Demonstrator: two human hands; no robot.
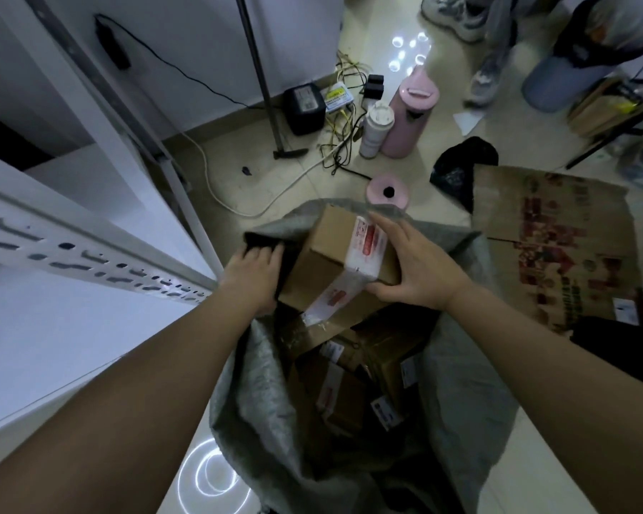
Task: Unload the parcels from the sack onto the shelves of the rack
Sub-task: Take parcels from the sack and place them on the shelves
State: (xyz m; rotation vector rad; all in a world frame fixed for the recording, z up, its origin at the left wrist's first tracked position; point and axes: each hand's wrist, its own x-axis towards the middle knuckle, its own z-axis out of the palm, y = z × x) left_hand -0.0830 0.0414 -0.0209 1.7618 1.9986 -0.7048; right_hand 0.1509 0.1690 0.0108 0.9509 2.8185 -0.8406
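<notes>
A grey woven sack (457, 383) stands open on the floor, with several brown cardboard parcels (353, 383) inside it. At the sack's mouth a brown cardboard box (327, 250) with a white and red label is held up between both hands. My right hand (412, 268) grips its right side, fingers over the label and thumb underneath. My left hand (253, 276) holds its left side, partly against a dark fold of the sack's rim. The white metal rack (101, 254) with a slotted upright stands at the left.
A flattened cardboard sheet (557, 250) lies right of the sack. Beyond the sack are a pink flask (411, 113), a white tumbler (375, 131), a pink lid (387, 191), a black adapter, tangled cables and a pole. A person's legs and shoes (487, 79) stand at the far right.
</notes>
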